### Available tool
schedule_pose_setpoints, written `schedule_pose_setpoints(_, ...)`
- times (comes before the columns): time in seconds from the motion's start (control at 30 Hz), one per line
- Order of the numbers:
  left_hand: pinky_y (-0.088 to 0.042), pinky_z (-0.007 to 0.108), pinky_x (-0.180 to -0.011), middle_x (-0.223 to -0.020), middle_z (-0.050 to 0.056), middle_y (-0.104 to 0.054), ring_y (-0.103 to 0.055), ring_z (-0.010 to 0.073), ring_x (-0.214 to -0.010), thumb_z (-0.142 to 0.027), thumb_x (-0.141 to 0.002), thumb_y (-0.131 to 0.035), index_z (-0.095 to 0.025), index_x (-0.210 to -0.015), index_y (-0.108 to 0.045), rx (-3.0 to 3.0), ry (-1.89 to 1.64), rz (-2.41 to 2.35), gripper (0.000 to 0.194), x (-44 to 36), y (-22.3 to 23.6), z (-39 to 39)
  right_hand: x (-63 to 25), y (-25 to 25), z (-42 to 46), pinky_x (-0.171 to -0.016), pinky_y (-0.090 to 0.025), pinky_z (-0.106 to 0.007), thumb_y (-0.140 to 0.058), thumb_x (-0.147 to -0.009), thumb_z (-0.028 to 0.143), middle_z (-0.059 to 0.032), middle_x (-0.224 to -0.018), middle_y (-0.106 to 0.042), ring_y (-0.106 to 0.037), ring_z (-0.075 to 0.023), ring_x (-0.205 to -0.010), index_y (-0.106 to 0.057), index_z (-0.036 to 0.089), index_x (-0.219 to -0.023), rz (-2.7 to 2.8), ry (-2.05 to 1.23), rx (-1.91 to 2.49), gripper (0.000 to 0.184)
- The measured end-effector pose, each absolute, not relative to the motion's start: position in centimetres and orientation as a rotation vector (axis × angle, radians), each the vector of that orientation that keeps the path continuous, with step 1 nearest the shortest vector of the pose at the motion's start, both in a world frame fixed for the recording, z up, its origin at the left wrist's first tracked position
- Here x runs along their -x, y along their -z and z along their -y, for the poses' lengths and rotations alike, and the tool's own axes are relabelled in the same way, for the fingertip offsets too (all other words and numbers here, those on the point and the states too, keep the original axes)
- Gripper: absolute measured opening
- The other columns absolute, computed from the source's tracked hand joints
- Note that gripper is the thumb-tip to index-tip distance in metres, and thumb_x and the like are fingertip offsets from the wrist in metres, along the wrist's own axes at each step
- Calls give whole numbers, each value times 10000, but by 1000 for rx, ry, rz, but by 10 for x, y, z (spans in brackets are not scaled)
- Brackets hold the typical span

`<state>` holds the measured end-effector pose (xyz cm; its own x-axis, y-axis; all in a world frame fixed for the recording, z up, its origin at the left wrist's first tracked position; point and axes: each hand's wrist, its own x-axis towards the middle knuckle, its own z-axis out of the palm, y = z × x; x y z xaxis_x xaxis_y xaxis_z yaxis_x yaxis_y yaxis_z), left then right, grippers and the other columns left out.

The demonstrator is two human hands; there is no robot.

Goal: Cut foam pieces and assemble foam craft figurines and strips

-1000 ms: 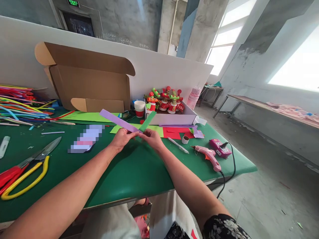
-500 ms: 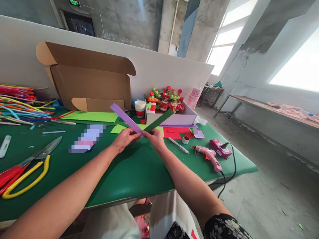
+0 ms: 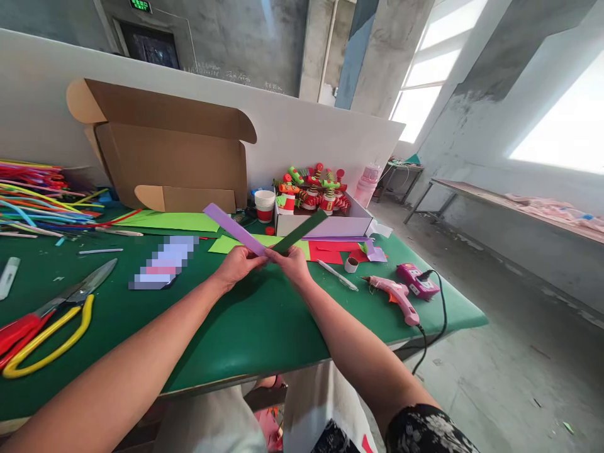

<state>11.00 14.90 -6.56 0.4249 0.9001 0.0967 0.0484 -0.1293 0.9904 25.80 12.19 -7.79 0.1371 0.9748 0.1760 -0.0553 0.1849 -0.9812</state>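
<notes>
A purple paper strip [image 3: 234,229] and a dark green paper strip [image 3: 301,231] meet at their lower ends in a V above the table. My left hand [image 3: 238,267] pinches the purple strip near that joint, fingers closed. At the same spot my right hand [image 3: 292,264] is closed on the green strip's lower end. Fingers cover the place where the strips overlap, so I cannot tell how they are joined. Just beyond the hands lies a light green paper sheet [image 3: 224,245], with red paper [image 3: 325,251] to its right.
Large scissors [image 3: 75,302] and a phone [image 3: 165,264] lie left on the green table [image 3: 245,340]. A pen [image 3: 338,275], a paper roll [image 3: 351,264] and a corded pink glue gun [image 3: 396,296] are right. Behind stand a cardboard box [image 3: 172,157], cups [image 3: 265,204] and a craft-filled white box [image 3: 321,225].
The purple strip's free end has swung down and slightly left, widening the V. The green strip's far end is slightly lower. Both hands stay closed in nearly the same place.
</notes>
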Motion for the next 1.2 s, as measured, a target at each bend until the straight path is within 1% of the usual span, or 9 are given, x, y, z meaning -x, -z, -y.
schedule_pose_setpoints(0.13,-449,280,-589,-617,15,-666,-538,142,-584,-516,-518,-832,-158,-672,-706,-1426,-969,-865,410,-110,66,-149,-259,77,-122,-547,-445,-244,-773,-635,392,12,-585,-655,-575,-135,-576,-653,167,-632,1130,-907,1175,255)
schedule_pose_setpoints(0.27,-474,295,-599,-604,17,-670,-559,149,-572,-507,-514,-833,-159,-667,-701,-1367,-986,-859,402,-112,67,-150,-259,78,-122,-541,-436,-249,-764,-637,388,14,-582,-655,-564,-139,-567,-638,172,-608,1133,-839,1211,252)
schedule_pose_setpoints(0.4,-477,285,-589,-575,6,-662,-557,140,-557,-473,-497,-847,-160,-648,-701,-1340,-1006,-857,378,-112,67,-151,-256,80,-122,-607,-478,-276,-754,-642,379,-12,-685,-721,-626,-177,-642,-685,176,-681,1133,-822,1180,218)
schedule_pose_setpoints(0.53,-473,282,-570,-598,10,-680,-562,140,-556,-466,-478,-859,-156,-679,-713,-1310,-1009,-869,398,-113,68,-151,-255,83,-123,-681,-515,-309,-735,-660,367,-39,-792,-760,-674,-217,-741,-715,181,-741,1139,-832,1159,204)
schedule_pose_setpoints(0.63,-476,288,-574,-622,21,-696,-574,146,-565,-470,-471,-861,-154,-691,-719,-1299,-1025,-892,410,-114,69,-151,-256,85,-126,-672,-509,-303,-713,-681,352,-32,-764,-746,-659,-208,-728,-704,186,-729,1164,-767,1202,173)
schedule_pose_setpoints(0.8,-483,298,-579,-638,29,-709,-584,154,-567,-461,-452,-858,-152,-686,-722,-1259,-1063,-926,411,-114,69,-152,-257,87,-127,-590,-451,-261,-674,-710,323,20,-631,-652,-557,-146,-593,-666,197,-689,1237,-636,1279,128)
schedule_pose_setpoints(0.9,-482,301,-575,-620,26,-700,-576,151,-551,-455,-461,-851,-151,-676,-717,-1271,-1052,-928,396,-113,69,-153,-257,85,-127,-578,-438,-256,-680,-705,329,27,-606,-630,-537,-140,-576,-643,201,-667,1243,-651,1302,139)
schedule_pose_setpoints(1.07,-486,299,-574,-627,25,-700,-580,151,-555,-446,-482,-842,-152,-695,-720,-1287,-1039,-904,383,-112,70,-154,-256,83,-126,-580,-434,-253,-676,-684,296,20,-653,-647,-541,-141,-596,-656,198,-744,1243,-755,1218,117)
schedule_pose_setpoints(1.2,-479,292,-560,-615,24,-695,-572,146,-543,-444,-465,-848,-152,-687,-718,-1270,-1051,-910,390,-112,70,-154,-256,83,-127,-548,-401,-238,-685,-672,299,38,-618,-601,-500,-122,-566,-629,193,-716,1248,-790,1192,128)
